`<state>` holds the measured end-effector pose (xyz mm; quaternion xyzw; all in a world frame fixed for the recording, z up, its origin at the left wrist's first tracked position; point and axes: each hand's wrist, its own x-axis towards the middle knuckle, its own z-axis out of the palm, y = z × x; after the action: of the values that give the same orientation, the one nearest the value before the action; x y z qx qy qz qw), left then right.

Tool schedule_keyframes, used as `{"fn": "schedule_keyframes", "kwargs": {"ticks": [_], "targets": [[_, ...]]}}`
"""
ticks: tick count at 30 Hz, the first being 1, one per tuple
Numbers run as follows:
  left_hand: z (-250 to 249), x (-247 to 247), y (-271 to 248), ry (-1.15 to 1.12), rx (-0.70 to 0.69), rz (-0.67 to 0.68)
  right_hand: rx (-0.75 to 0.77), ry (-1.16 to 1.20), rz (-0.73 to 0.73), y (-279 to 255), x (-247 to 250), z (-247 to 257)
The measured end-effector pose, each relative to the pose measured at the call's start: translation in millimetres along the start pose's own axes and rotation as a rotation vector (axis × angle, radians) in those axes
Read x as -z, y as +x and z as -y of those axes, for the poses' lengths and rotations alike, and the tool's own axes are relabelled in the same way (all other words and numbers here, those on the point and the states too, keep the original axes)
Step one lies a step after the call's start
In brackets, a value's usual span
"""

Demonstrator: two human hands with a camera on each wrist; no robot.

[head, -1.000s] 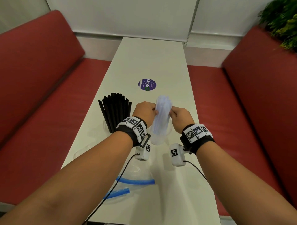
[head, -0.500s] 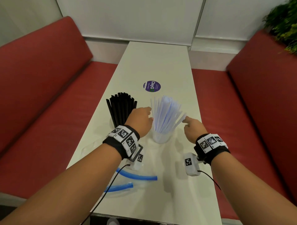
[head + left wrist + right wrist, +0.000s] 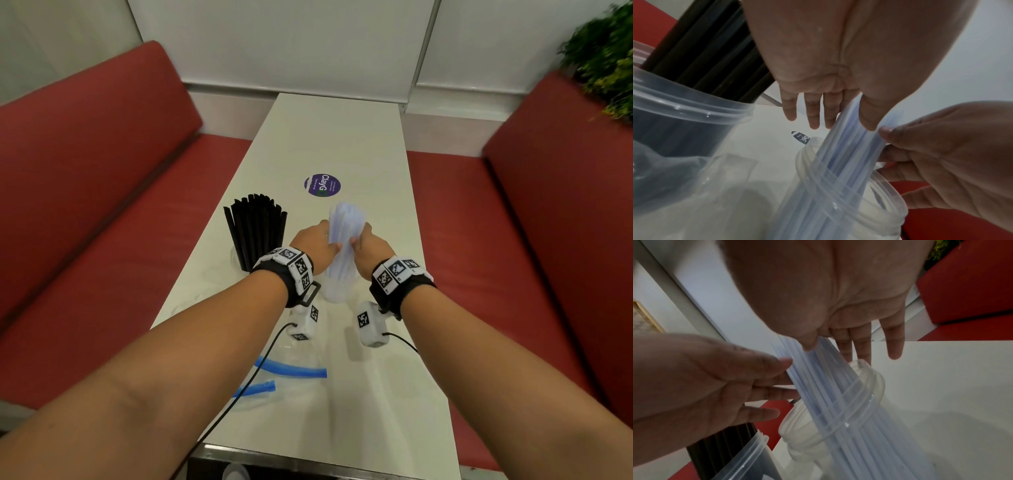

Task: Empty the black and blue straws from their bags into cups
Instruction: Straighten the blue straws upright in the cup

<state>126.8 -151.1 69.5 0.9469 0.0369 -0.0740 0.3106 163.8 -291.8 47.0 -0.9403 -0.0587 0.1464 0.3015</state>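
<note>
Pale blue straws (image 3: 345, 229) stand as one tight bundle in a clear cup (image 3: 334, 291) at the middle of the white table (image 3: 342, 137). My left hand (image 3: 323, 245) and right hand (image 3: 363, 241) hold the bundle from either side above the cup's rim. In the left wrist view the blue straws (image 3: 851, 146) run between my left hand's (image 3: 840, 123) thumb and fingers. The right wrist view shows the blue straws (image 3: 818, 378) pinched under my right hand's (image 3: 830, 347) thumb. Black straws (image 3: 255, 233) stand in a second clear cup (image 3: 684, 116) to the left.
An empty clear bag with a blue zip strip (image 3: 291, 368) lies near the table's front edge, under my left arm. Another clear bag (image 3: 205, 291) lies by the left edge. A purple round sticker (image 3: 322, 185) sits farther back. Red benches (image 3: 85, 222) flank the table.
Half a second ago my hands were apart and the blue straws fanned out in the cup. Both hands have since closed in and pressed the straws into a tight bundle.
</note>
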Motion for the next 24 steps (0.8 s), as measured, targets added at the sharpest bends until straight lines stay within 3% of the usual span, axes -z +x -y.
{"fn": "schedule_keyframes", "kwargs": {"ticks": [8, 13, 20, 24], "targets": [[2, -6, 11, -0.026, -0.057, 0.001, 0.194, 0.104, -0.021, -2, 1, -3], [1, -1, 16, -0.131, -0.15, 0.025, 0.21, 0.128, -0.029, 0, 4, -8], [2, 2, 12, -0.042, -0.005, 0.054, 0.142, 0.09, 0.006, 0, 1, -17], [3, 14, -20, 0.086, 0.093, 0.004, 0.031, -0.019, 0.061, -20, 10, -32]]}}
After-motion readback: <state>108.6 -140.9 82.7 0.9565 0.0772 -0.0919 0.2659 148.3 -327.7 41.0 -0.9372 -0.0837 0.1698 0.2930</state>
